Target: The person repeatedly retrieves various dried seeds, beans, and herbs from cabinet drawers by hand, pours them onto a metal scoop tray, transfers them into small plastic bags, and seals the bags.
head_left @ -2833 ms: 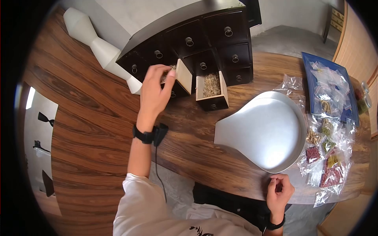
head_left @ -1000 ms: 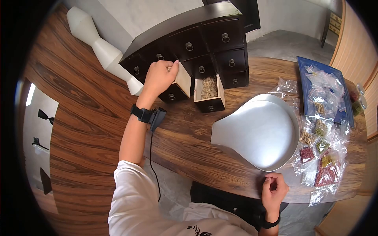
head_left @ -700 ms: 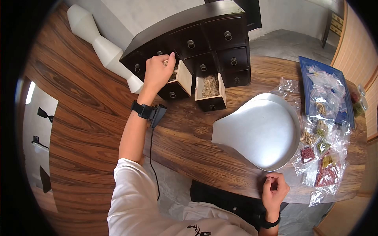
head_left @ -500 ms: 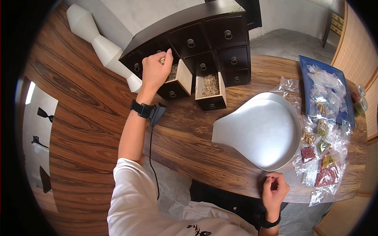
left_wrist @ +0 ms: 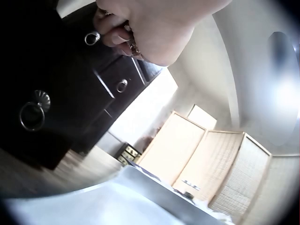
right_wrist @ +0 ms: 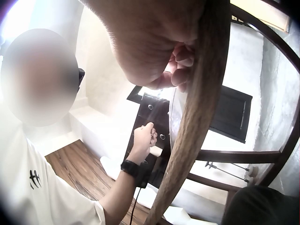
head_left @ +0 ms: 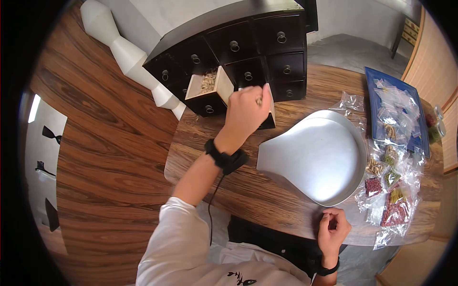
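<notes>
My left hand (head_left: pixel 245 112) is curled round some pale dried pieces (head_left: pixel 259 100), above the pulled-out middle drawer, whose contents it mostly hides. In the left wrist view, brownish bits (left_wrist: pixel 133 47) show between the curled fingers of that hand (left_wrist: pixel 150 30). Beside it, the left pulled-out drawer (head_left: pixel 225 87) holds more pale pieces (head_left: pixel 208 81). My right hand (head_left: pixel 334 229) rests at the table's front edge, fingers loosely curled with nothing seen in them. Between the hands lies a metal pan (head_left: pixel 319 157) with a spout-like end, its inside bare.
The dark cabinet (head_left: pixel 234 45) stands at the back of the table (head_left: pixel 229 190). On the right are a blue tray (head_left: pixel 373 112) with small clear bags, several filled bags (head_left: pixel 395 212) and two jars (head_left: pixel 436 131). A cable (head_left: pixel 210 209) hangs from the left wrist.
My left hand has moved right, from the left pulled-out drawer to over the middle one, with pale pieces in its curled fingers. The right hand has stayed at the table edge.
</notes>
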Action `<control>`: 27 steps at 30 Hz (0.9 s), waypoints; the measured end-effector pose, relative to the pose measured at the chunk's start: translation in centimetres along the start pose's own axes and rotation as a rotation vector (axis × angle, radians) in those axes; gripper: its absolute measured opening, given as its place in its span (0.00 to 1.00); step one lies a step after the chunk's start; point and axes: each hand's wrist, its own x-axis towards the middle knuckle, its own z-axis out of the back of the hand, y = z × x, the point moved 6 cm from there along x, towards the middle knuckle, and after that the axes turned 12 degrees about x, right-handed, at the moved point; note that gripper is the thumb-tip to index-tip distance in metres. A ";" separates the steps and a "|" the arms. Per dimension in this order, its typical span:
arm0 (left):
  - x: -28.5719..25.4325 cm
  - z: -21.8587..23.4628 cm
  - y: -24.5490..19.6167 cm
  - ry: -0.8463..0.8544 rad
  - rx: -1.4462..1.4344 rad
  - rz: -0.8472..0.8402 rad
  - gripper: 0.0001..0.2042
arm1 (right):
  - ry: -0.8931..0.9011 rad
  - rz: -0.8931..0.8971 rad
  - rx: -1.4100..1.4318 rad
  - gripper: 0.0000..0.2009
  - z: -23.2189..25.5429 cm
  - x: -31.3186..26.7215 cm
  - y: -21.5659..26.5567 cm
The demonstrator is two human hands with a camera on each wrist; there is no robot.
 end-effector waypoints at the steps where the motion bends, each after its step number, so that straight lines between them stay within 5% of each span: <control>1: 0.4 -0.7 1.0 -0.059 0.048 0.101 0.15 | -0.004 0.008 -0.001 0.01 0.0 0.0 -0.1; 4: 1.0 -2.6 2.3 -0.168 0.126 0.194 0.16 | 0.007 0.015 -0.019 0.01 0.0 0.0 -0.1; 16: -1.2 -4.8 2.8 0.115 0.166 0.284 0.15 | 0.007 -0.011 0.006 0.02 -0.2 -0.1 0.0; 21: -1.2 -3.8 2.4 -0.058 0.152 0.178 0.09 | 0.007 -0.008 0.004 0.02 -0.2 0.0 0.3; 25: -1.3 -1.8 0.5 -0.071 0.013 0.007 0.08 | 0.004 -0.002 -0.003 0.01 -0.2 0.0 0.2; 27: -2.2 -0.9 0.0 0.053 0.063 -0.046 0.09 | 0.007 -0.005 -0.005 0.01 -0.2 -0.1 0.0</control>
